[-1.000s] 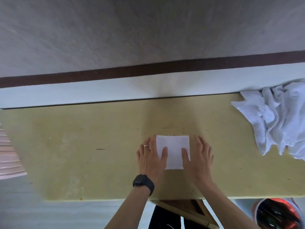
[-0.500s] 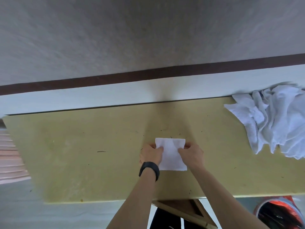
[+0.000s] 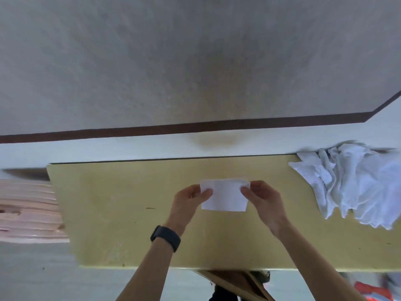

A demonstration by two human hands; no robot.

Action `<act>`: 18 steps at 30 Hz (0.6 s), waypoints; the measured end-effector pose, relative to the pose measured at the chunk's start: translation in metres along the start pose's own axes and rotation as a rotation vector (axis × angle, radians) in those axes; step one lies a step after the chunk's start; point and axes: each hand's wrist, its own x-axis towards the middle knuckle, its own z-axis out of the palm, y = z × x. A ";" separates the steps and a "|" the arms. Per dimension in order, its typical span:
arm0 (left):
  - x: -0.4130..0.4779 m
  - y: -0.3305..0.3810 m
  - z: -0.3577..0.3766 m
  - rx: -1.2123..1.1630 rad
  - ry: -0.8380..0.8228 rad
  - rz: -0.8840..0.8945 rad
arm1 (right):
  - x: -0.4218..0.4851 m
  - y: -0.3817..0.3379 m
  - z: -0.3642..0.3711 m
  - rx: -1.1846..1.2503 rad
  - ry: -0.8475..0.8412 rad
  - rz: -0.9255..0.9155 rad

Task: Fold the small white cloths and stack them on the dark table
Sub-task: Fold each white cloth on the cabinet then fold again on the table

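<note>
A small folded white cloth (image 3: 224, 196) is held up just above the yellowish table (image 3: 121, 213), at its middle. My left hand (image 3: 188, 197) pinches the cloth's upper left corner between thumb and fingers; a black watch sits on that wrist. My right hand (image 3: 261, 196) pinches the upper right corner the same way. The cloth hangs as a flat rectangle between both hands. A crumpled pile of white cloths (image 3: 355, 183) lies at the table's right end, apart from both hands.
The table's far edge meets a white wall band with a dark stripe (image 3: 195, 127). Pink stacked material (image 3: 28, 209) sits off the left end. A wooden frame (image 3: 234, 281) shows below the near edge, and a red object (image 3: 368, 290) at lower right.
Both hands went from pressing flat on the cloth to pinching its top corners and raising it off the table. The view has tilted up and to the left.
</note>
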 end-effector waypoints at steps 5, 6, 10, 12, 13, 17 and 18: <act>-0.058 0.072 -0.020 -0.050 0.043 0.242 | -0.043 -0.089 -0.016 -0.023 -0.004 -0.277; -0.072 0.085 -0.024 -0.071 0.056 0.291 | -0.054 -0.106 -0.019 -0.021 -0.012 -0.323; -0.135 0.121 -0.037 -0.109 0.157 0.466 | -0.102 -0.158 -0.028 0.019 -0.074 -0.486; -0.169 0.128 -0.042 -0.098 0.246 0.552 | -0.124 -0.172 -0.028 0.025 -0.110 -0.555; -0.188 0.128 -0.043 -0.090 0.294 0.596 | -0.135 -0.176 -0.026 0.021 -0.129 -0.587; -0.266 0.110 -0.040 -0.071 0.538 0.695 | -0.186 -0.180 -0.009 -0.010 -0.229 -0.721; -0.286 0.100 -0.040 -0.075 0.605 0.697 | -0.202 -0.178 -0.002 -0.020 -0.249 -0.760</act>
